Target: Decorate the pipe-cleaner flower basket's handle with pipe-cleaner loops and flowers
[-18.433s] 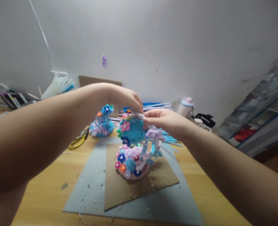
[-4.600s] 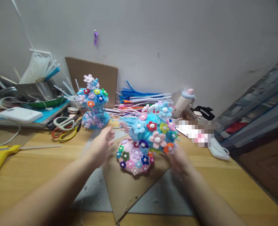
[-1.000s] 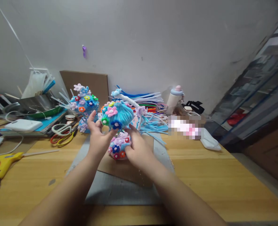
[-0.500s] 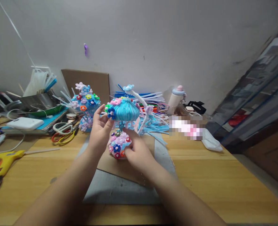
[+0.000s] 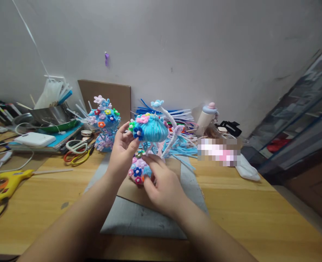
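A pipe-cleaner ornament [image 5: 154,131] stands in front of me, with a turquoise domed top, a flower-covered base and a white curved stem tipped by a blue flower. My left hand [image 5: 124,147] grips the left edge of the dome, thumb at the front by a dark blue flower. Around the base [image 5: 138,171] curl the fingers of my right hand [image 5: 163,180], which hides its right side. Under the ornament lies a cardboard sheet [image 5: 132,193] on a grey mat [image 5: 139,218]. A similar flowered ornament [image 5: 105,122] stands behind to the left.
A yellow glue gun [image 5: 12,182] lies at left, near scissors [image 5: 80,156] and a white power bank [image 5: 35,139]. Behind are a metal bowl [image 5: 52,114], loose pipe cleaners [image 5: 182,143] and a bottle [image 5: 205,120]. A white packet [image 5: 246,167] lies at right.
My right hand has shifted its fingers on the base, the upper ones now lying across its top. The left hand keeps its hold on the dome. The whole view has shifted slightly.
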A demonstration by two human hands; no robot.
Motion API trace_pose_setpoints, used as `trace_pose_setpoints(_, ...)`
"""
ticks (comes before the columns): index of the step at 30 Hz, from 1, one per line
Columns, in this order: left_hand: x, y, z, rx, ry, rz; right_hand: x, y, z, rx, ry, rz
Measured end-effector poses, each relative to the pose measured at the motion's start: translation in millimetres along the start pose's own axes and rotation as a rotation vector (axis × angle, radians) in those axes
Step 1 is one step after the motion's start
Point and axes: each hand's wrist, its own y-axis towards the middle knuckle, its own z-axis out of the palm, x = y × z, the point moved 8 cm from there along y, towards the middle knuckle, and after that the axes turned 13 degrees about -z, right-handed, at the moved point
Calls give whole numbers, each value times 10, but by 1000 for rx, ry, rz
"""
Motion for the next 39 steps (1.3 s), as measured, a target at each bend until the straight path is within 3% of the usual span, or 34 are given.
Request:
trace_pose_setpoints(9,52,-28,-70,21,-61,-32,11,74,147,109,-97,-16)
trace_pose_setpoints(13,54,3,-137,36,-130,-77,62,-42,47,96,-156,-25)
trace_pose_setpoints(16,41,9,-194,57,-205,-193,116,-130,-216,-55,-153,-121)
trace_pose_setpoints(19,70,-43,-261,30,-323,-410,118,-210,-653,-380,-136,-229)
trace_pose_setpoints(22,96,-144,-264,3,-451,-603,-30,-215,-985,-613,-181,-177)
trace_pose_setpoints(24,98,-201,-236,-8,-511,-671,-158,-129,-1059,-629,-186,-115)
trace_pose_setpoints(30,145,-328,-178,3,-546,-756,-425,110,-921,-521,-93,-29)
trace_pose_setpoints(35,223,-453,-234,-76,-541,-818,-475,137,-841,-557,-21,-24)
trace_pose_setpoints(39,276,-568,-147,-100,-573,-856,-486,161,-813,-551,14,-10)
